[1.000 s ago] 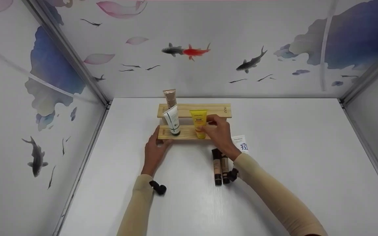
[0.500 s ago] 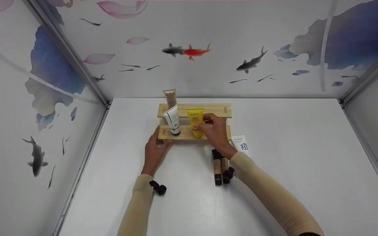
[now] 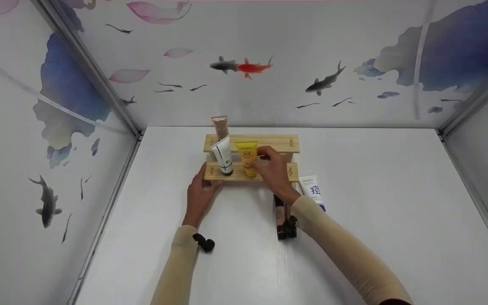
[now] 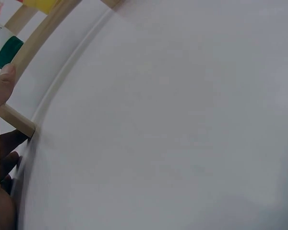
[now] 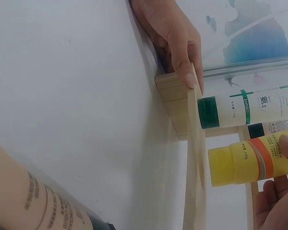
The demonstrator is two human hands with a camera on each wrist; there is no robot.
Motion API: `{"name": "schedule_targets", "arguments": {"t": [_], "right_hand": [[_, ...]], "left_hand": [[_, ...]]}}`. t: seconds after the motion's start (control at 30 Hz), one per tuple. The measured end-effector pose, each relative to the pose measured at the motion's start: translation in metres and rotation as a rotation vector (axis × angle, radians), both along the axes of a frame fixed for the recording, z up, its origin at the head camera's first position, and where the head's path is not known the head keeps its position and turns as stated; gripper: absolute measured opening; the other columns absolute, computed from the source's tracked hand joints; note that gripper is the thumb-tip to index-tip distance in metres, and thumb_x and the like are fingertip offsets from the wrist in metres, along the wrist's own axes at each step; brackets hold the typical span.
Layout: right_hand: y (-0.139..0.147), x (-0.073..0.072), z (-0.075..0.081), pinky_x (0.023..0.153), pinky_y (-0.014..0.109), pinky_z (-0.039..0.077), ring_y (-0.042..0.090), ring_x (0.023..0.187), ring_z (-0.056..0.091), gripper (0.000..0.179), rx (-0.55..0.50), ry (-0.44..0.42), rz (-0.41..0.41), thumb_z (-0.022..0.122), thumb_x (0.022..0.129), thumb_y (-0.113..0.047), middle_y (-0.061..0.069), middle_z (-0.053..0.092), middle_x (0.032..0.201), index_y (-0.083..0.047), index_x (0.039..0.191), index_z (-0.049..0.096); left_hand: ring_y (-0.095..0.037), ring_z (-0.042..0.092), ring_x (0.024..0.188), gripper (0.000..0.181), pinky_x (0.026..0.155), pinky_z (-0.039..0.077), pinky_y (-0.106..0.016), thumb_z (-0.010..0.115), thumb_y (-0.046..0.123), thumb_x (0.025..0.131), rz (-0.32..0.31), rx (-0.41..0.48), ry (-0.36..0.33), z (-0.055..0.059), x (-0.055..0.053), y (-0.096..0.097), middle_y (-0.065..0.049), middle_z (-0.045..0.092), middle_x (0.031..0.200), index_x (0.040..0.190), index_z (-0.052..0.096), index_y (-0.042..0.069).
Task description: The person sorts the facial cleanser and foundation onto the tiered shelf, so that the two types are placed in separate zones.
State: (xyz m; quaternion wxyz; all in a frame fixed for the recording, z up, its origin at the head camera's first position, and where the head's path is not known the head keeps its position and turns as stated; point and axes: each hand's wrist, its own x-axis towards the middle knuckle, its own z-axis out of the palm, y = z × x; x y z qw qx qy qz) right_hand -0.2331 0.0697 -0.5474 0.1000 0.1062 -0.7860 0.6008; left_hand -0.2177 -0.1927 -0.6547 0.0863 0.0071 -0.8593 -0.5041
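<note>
A two-tier wooden rack stands on the white table. My left hand grips the left end of its lower board, thumb at the front; the right wrist view shows that thumb on the board's edge. My right hand pinches a yellow squeeze tube, cap down, over the middle of the lower board. In the right wrist view its yellow cap is very close to the board; contact is unclear. Left of it, a white tube with a dark green cap stands on the lower board, tilted.
A brown-pink tube stands on the upper board's left. Two black-capped foundation tubes lie in front of the rack, partly hidden by my right wrist. A white tube with blue print lies to the right. Printed walls enclose the table.
My right hand has moved left along the lower board with the yellow tube, bringing it closer to the white tube. The left hand has stayed on the rack's end.
</note>
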Motion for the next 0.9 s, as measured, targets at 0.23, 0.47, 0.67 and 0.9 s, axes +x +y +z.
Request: {"name": "schedule_targets", "arguments": {"t": [0.23,0.47,0.67,0.9], "right_hand": [[-0.007,-0.002,-0.001,0.109,0.043,0.051,0.023,0.118,0.066,0.033,-0.020,-0.015,-0.013,0.087,0.098,-0.017,0.004,0.076,0.124,-0.007,0.126,0.073],[-0.010,-0.002,-0.003,0.107,0.042,0.053,0.023,0.116,0.066,0.031,-0.037,-0.052,-0.037,0.087,0.097,-0.014,0.004,0.076,0.122,-0.007,0.124,0.073],[-0.013,-0.004,-0.005,0.108,0.041,0.053,0.022,0.116,0.067,0.031,-0.041,-0.065,-0.059,0.087,0.097,-0.014,0.003,0.076,0.123,-0.009,0.124,0.074],[-0.015,-0.006,-0.007,0.106,0.042,0.053,0.023,0.112,0.068,0.033,-0.053,-0.011,-0.043,0.090,0.095,-0.013,0.006,0.078,0.120,-0.005,0.122,0.074]], "left_hand": [[-0.026,0.064,0.117,0.101,0.109,0.049,-0.050,0.079,0.064,0.096,-0.001,0.013,-0.010,0.003,0.002,0.000,-0.011,0.067,0.136,0.174,0.035,0.017],[-0.025,0.063,0.118,0.102,0.110,0.048,-0.049,0.079,0.066,0.095,0.008,-0.001,-0.034,0.001,0.002,0.002,-0.010,0.067,0.136,0.175,0.035,0.019],[-0.027,0.063,0.117,0.102,0.111,0.047,-0.051,0.080,0.064,0.095,0.014,-0.027,-0.035,0.000,0.001,0.003,-0.013,0.067,0.133,0.174,0.035,0.017],[-0.025,0.064,0.117,0.100,0.112,0.047,-0.051,0.080,0.062,0.097,0.017,-0.035,-0.045,0.001,0.000,0.001,-0.012,0.067,0.134,0.175,0.034,0.018]]}}
